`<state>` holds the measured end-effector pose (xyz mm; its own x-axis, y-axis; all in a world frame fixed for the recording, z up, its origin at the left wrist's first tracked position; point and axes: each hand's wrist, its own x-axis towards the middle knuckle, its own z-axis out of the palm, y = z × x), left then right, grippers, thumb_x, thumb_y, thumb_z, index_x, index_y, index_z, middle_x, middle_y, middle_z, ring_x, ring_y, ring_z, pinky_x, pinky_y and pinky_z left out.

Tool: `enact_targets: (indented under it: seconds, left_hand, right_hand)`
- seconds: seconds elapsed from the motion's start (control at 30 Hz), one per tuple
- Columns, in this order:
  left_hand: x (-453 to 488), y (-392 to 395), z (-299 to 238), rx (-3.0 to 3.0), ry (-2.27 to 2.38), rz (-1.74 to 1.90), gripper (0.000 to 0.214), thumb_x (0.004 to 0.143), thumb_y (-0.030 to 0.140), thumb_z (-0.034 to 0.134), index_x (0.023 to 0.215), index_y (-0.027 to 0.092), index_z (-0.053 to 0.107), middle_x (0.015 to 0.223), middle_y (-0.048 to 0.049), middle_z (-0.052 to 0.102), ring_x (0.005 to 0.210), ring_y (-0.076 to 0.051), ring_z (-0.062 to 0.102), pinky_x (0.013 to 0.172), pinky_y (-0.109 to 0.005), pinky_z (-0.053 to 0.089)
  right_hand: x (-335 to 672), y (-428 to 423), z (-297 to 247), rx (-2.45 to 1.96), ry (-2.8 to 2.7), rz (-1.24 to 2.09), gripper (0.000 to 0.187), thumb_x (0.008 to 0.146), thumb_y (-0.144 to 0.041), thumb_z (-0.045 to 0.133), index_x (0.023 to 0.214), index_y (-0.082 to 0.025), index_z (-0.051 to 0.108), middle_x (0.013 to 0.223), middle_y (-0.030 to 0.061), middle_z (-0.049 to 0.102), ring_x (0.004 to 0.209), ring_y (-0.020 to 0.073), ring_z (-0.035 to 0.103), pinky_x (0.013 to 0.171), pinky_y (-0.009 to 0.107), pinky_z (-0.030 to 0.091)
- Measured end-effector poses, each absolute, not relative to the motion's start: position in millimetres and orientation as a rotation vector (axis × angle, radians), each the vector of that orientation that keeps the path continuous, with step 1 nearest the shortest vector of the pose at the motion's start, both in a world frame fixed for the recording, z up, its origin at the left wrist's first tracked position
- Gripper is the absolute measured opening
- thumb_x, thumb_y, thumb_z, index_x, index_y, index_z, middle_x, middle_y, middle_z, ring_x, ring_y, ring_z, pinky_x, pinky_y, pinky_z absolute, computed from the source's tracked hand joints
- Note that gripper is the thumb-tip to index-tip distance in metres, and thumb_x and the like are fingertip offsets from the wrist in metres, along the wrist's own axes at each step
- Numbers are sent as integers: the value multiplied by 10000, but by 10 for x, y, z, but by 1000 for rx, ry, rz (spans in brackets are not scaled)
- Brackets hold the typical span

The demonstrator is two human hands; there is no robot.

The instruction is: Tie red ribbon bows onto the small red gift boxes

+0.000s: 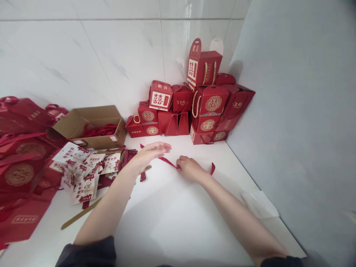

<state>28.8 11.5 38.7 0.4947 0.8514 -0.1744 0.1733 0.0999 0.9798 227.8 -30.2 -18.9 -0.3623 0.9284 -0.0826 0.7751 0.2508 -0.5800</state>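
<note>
My left hand (152,154) hovers flat with its fingers extended, over the near end of a thin red ribbon (167,160). The ribbon runs across the white counter (172,222) to my right hand (189,169), whose fingers are curled and pinch it. A short ribbon end sticks out beyond that hand. To the left of my left wrist lies a loose heap of printed red-and-white cards (80,172), and a flat gold strip (80,213) passes below my left forearm.
Red gift boxes with rope handles (207,104) stand stacked in the corner. At the left are a cardboard box holding red ribbons (91,128) and a pile of red gift bags (22,163). White tile (83,52) and a grey wall (292,111) bound the counter, with a white paper sheet (260,204) at right.
</note>
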Motion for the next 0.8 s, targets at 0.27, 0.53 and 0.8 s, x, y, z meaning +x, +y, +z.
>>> enact_targets:
  seconds: [0.27, 0.53, 0.8]
  left_hand:
    - [371, -64, 531, 1905, 739, 256, 395, 633, 279, 771, 1009, 189, 690, 959, -69, 713, 890, -189, 642, 839, -303, 494]
    - [433, -237, 664, 1577, 633, 270, 249, 781, 372, 665, 784, 129, 716, 631, -53, 663, 598, -119, 593, 590, -221, 470]
    - [436, -306, 661, 1503, 549, 224, 192, 720, 317, 737, 757, 129, 718, 637, -35, 650, 585, -107, 570, 596, -225, 462]
  right_hand:
    - [2603, -424, 294, -998, -1913, 1592, 225, 905, -363, 521, 918, -152, 599, 729, 15, 656, 636, 108, 607, 576, 212, 463]
    - [2708, -588, 572, -875, -1860, 1630, 321, 862, -455, 578, 790, -148, 633, 533, -49, 506, 488, 73, 422, 502, 210, 348]
    - [2693, -681, 694, -803, -2012, 1659, 273, 881, -398, 575, 790, -147, 635, 596, -30, 557, 569, 85, 492, 584, 208, 392]
